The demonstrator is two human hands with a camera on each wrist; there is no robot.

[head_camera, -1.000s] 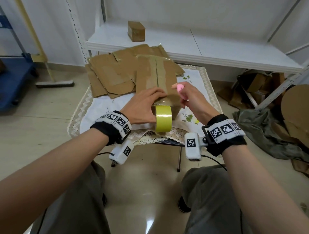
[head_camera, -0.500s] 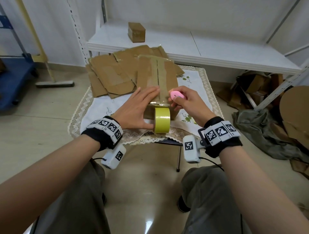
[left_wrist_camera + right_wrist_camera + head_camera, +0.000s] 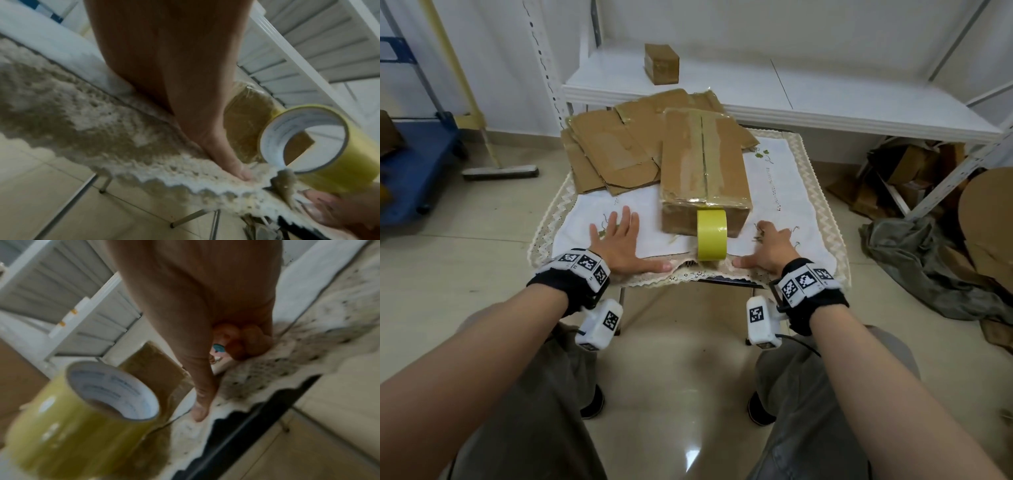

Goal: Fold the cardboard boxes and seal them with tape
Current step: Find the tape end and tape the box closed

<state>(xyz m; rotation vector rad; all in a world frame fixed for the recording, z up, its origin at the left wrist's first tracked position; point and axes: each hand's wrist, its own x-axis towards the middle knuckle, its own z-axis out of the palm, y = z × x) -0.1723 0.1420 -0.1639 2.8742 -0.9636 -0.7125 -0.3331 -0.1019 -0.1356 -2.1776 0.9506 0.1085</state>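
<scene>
A yellow tape roll [image 3: 711,234] with a white printed core stands against a brown cardboard box [image 3: 703,174] on a white tablecloth [image 3: 784,178] embroidered with green leaves and edged in cream zigzag lace. Black wristbands [image 3: 571,287] carry black-and-white square markers above a glossy beige tiled floor [image 3: 482,219].

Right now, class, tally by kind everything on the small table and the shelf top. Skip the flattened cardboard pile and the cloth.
taped cardboard boxes: 2, the large box on the table and the small box on the shelf
yellow tape roll: 1
small pink object, gripped by the right hand: 1
Total: 4
</scene>
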